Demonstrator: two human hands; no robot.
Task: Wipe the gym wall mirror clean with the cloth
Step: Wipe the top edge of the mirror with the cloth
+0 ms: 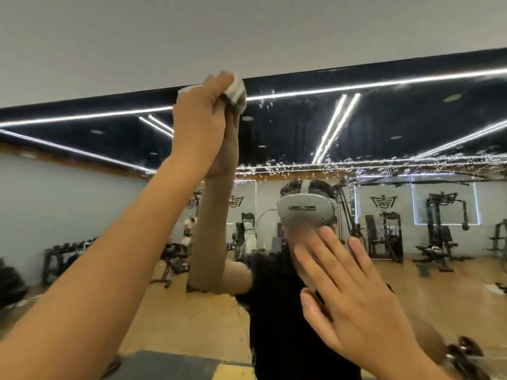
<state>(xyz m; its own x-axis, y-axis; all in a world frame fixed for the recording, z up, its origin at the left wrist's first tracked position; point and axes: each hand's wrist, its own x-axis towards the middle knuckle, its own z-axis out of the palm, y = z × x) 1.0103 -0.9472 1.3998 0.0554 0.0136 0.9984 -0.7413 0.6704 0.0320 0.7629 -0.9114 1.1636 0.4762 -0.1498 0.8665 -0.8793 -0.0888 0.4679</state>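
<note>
Right hand (354, 300), near right: fingers straight and spread, palm toward mirror (397, 124), holding nothing; contact unclear. Left hand (203, 113), raised farther left: fingers curled round cloth (238, 89) at the mirror's top edge. Cloth probably light and soft; grip it wadded. Glass looks rigid and slick, with droplets (356, 163). Reflected wall emblems (383, 201); no legible writing.

You worked in bright, even indoor light. Reflected ceiling light strips (384, 83) glared in the mirror (411, 127). Wide-angle distortion bent the edges; the lower right corner was blurred.
</note>
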